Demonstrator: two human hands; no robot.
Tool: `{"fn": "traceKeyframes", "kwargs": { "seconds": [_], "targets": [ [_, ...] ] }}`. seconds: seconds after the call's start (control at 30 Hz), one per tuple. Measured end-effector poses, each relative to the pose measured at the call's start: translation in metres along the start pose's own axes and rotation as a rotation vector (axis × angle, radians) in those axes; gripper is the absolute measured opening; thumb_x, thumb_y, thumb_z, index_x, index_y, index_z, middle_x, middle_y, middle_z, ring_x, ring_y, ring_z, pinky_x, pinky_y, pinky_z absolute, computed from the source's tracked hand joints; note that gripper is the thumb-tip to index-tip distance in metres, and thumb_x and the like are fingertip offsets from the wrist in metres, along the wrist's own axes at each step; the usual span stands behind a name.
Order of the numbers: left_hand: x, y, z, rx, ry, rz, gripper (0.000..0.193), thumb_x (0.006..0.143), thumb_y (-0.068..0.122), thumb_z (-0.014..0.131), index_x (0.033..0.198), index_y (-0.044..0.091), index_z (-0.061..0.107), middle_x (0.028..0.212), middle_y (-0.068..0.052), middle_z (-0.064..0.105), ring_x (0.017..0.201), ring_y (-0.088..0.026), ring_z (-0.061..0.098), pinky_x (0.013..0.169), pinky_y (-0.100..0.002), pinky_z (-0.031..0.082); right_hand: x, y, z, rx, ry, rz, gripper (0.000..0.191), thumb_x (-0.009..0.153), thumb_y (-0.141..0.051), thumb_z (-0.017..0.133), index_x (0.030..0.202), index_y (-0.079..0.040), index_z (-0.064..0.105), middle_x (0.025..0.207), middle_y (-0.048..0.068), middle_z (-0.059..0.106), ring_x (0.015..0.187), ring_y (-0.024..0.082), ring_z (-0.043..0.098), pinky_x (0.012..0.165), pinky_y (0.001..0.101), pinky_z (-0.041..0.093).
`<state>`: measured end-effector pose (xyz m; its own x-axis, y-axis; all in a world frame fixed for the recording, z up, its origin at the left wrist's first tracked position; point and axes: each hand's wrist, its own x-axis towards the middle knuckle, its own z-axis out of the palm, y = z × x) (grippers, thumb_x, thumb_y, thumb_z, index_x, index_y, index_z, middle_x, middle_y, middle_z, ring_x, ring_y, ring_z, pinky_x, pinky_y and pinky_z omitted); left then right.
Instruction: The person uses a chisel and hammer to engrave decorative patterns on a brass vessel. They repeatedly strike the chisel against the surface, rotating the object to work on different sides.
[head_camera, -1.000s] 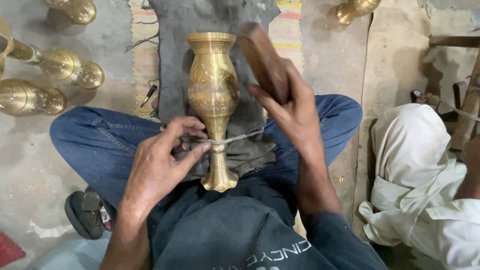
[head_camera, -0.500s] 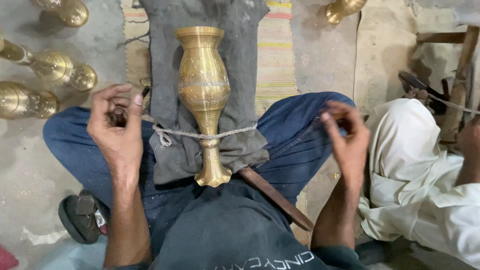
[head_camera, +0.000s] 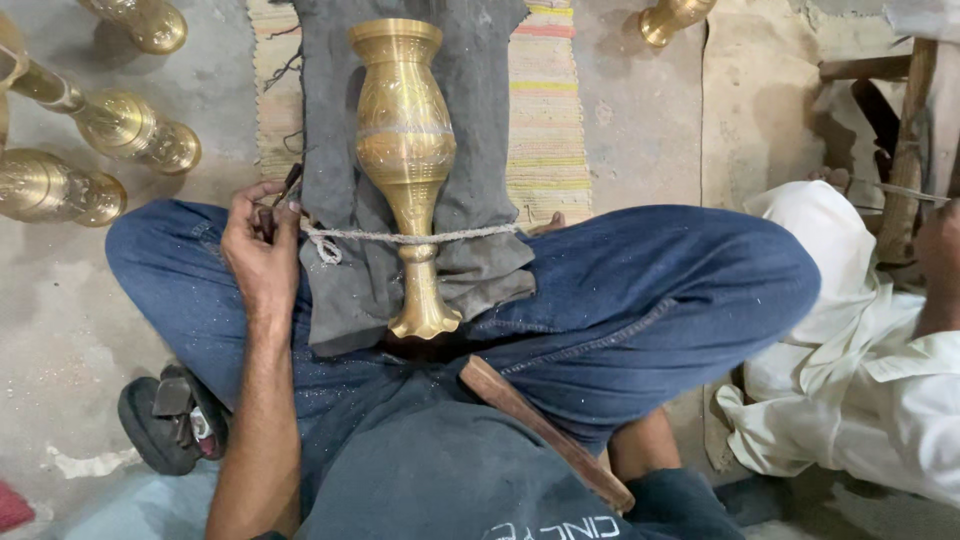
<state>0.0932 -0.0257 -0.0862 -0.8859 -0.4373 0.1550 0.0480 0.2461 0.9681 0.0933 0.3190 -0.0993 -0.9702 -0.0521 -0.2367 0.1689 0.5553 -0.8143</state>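
A tall engraved brass vase is laid on a dark grey cloth across the lap of a seated person in blue jeans, its long axis running near to far, the flared foot near and the open mouth far. Its narrow stem is crossed by a taut rough twine cord, stretched left to right. The vase lies just right of the left hand, whose fingers are curled around a small dark tool; the cord's knotted end sits beside that hand. The right hand cannot be seen, so its grip cannot be told. A brown wooden handle rests near the body. More polished brass vessels lie on the concrete floor at far left.
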Motion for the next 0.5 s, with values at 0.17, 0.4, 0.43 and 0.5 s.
{"fn": "traceKeyframes", "kwargs": {
  "seconds": [0.17,0.4,0.43,0.5],
  "targets": [
    [-0.007,0.006,0.001,0.038,-0.029,0.042,0.024,0.101,-0.001,0.073,0.123,0.002,0.065,0.082,0.002,0.061,0.074,-0.004,0.053,0.065,-0.021,0.042,-0.011,-0.015,-0.002,-0.012,0.005,0.023,0.021,0.108,-0.005,0.061,0.127,0.002,0.058,0.117,0.012,0.069,0.102,0.017,0.066,0.091,0.0323,0.055],
    [-0.007,0.002,-0.004,-0.028,-0.048,-0.017,0.024,0.102,-0.001,0.072,0.125,0.002,0.065,0.082,0.003,0.059,0.073,-0.005,0.049,0.065,-0.022,0.04,-0.01,-0.009,0.003,-0.017,0.017,0.039,0.024,0.106,-0.005,0.062,0.129,0.003,0.059,0.119,0.013,0.069,0.104,0.019,0.066,0.092,0.0331,0.055],
    [-0.006,0.002,-0.005,-0.047,-0.037,-0.04,0.023,0.103,0.001,0.074,0.125,0.003,0.066,0.079,0.002,0.055,0.072,-0.006,0.045,0.064,-0.022,0.038,-0.013,-0.006,0.001,-0.019,0.023,0.043,0.024,0.106,-0.005,0.062,0.129,0.003,0.059,0.119,0.013,0.069,0.104,0.019,0.066,0.092,0.0332,0.055],
    [-0.006,0.003,-0.008,-0.027,-0.035,0.018,0.024,0.102,0.001,0.074,0.124,0.002,0.065,0.081,0.002,0.057,0.073,-0.005,0.049,0.065,-0.021,0.041,-0.021,0.004,-0.002,-0.021,0.032,0.059,0.025,0.106,-0.005,0.063,0.129,0.003,0.059,0.119,0.013,0.069,0.105,0.019,0.066,0.092,0.0334,0.055]
  ]
}}
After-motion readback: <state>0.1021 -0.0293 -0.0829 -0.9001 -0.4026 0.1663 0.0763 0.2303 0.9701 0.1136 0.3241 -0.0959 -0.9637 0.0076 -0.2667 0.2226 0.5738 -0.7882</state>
